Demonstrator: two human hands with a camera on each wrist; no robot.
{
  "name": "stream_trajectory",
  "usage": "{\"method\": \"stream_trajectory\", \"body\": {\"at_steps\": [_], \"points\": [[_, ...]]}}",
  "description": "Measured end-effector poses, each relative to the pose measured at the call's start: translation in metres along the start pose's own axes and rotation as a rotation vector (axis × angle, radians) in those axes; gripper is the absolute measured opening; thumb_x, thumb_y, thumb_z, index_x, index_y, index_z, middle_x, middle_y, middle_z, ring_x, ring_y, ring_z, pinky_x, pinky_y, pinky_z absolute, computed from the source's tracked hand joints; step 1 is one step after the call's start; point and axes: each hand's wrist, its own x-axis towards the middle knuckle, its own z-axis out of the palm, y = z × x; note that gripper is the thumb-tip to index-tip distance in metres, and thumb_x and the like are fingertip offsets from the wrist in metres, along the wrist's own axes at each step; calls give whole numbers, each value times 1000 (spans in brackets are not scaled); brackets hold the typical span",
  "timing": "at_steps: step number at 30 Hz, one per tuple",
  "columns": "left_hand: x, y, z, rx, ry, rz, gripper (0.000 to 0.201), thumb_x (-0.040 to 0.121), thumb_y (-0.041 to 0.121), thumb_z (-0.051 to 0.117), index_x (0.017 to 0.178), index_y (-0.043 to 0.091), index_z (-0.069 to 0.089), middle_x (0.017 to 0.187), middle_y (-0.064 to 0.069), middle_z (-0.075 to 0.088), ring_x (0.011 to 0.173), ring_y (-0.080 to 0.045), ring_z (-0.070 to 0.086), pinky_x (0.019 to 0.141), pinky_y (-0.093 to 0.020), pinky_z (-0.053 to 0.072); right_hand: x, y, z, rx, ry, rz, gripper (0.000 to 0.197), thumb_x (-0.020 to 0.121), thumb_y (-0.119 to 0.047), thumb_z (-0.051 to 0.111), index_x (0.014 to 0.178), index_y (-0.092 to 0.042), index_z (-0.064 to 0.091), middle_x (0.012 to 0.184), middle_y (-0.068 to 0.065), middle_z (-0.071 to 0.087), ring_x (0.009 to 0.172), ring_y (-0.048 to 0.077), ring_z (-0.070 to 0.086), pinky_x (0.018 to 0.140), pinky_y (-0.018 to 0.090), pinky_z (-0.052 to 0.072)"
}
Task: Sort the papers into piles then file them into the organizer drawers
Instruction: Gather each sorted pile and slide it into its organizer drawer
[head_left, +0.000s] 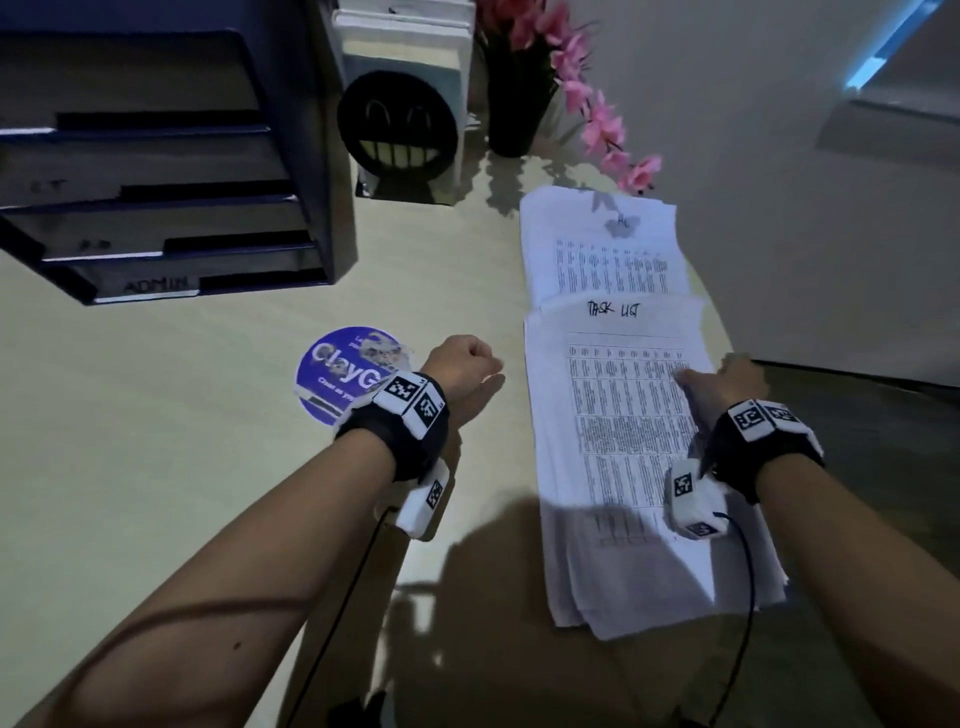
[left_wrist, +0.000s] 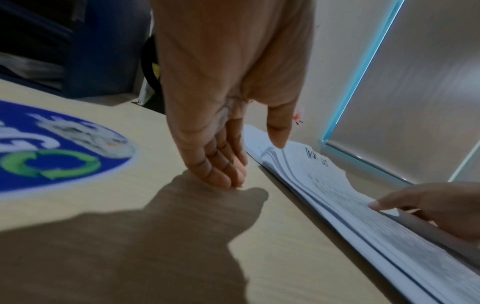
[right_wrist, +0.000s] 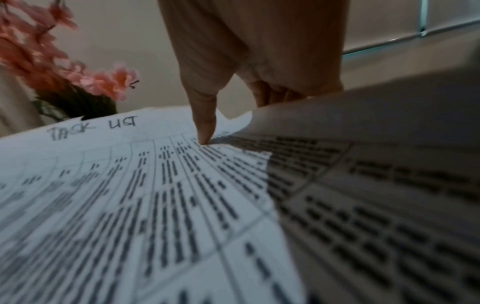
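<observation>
- The right hand (head_left: 727, 387) pinches the right edge of the top sheet (head_left: 618, 415) of the paper stack: the thumb presses down on the printed table while the other fingers curl under the raised edge, as the right wrist view shows.
- That edge of the sheet is lifted and curls upward over the fingers; the rest of the sheet lies flat on the stack.
- The left hand (head_left: 462, 364) holds nothing. Its fingers are loosely curled, with the fingertips (left_wrist: 233, 176) touching the bare table (head_left: 208, 467) just left of the stack.
- The paper stack (head_left: 644, 587) lies on the right part of the table, its long axis running from the person toward the wall. The handwritten heading "TASK LIST" sits at the far end of the top sheet.
- A second pile of printed sheets (head_left: 597, 244) lies beyond it, partly under its far end, along the same line.
- The dark organizer (head_left: 156, 171) with stacked drawers stands at the far left; its lowest label reads "ADMIN".
- A round blue sticker (head_left: 337, 374) lies on the table beside the left wrist.
- A black smiling-face ornament (head_left: 397, 124) and a dark vase of pink flowers (head_left: 597, 109) stand at the back.
</observation>
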Motion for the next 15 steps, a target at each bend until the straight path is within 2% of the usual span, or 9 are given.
{"method": "stream_trajectory", "body": {"at_steps": [1, 3, 6, 9, 11, 13, 15], "points": [[1, 0, 8, 8, 15, 2, 6, 84, 17, 61, 84, 13, 56, 92, -9, 57, 86, -24, 53, 79, -29, 44, 2, 0, 6, -6, -13, -37, 81, 73, -41, 71, 138, -6, 37, 143, 17, 40, 126, 38, 44, 101, 46, 42], [3, 3, 17, 41, 33, 7, 21, 85, 22, 62, 99, 7, 57, 97, -11, 57, 92, -25, 55, 74, -29, 42, 1, -7, 19, -4, -33, -97, 72, 76, -41, 69, 133, -9, 39, 140, 16, 39, 125, 39, 41, 100, 48, 41], [7, 4, 15, 127, 65, -21, 42, 86, 25, 59, 116, -1, 46, 117, -21, 53, 113, -35, 52, 85, -35, 41, -10, -26, 43, 26, -42, -143, 62, 79, -37, 67, 128, -9, 41, 135, 16, 40, 123, 39, 39, 100, 47, 39], [6, -5, -3, 145, 301, -49, 43, 81, 10, 57, 120, -1, 42, 124, -24, 49, 113, -37, 49, 86, -37, 42, -32, -43, 71, 32, -83, -178, 57, 83, -35, 63, 128, -9, 38, 136, 14, 38, 125, 37, 37, 100, 49, 37], [-1, -15, -15, 218, 461, 27, 43, 78, 0, 54, 120, -2, 43, 123, -27, 45, 113, -39, 46, 89, -39, 40, -49, -51, 87, 27, -107, -211, 56, 85, -32, 62, 129, -9, 36, 137, 13, 37, 125, 36, 37, 101, 49, 36], [-15, -21, -20, 270, 572, 179, 46, 76, -7, 53, 121, 1, 49, 125, -27, 39, 114, -38, 42, 94, -39, 39, -62, -56, 99, 35, -122, -213, 57, 85, -29, 62, 130, -8, 34, 138, 13, 36, 127, 35, 37, 103, 49, 35], [-31, -23, -21, 303, 546, 357, 39, 78, -8, 54, 116, 2, 57, 123, -25, 45, 108, -32, 46, 95, -38, 42, -69, -60, 104, 29, -128, -201, 59, 85, -28, 62, 131, -6, 32, 140, 13, 34, 128, 35, 35, 103, 49, 34]]}}
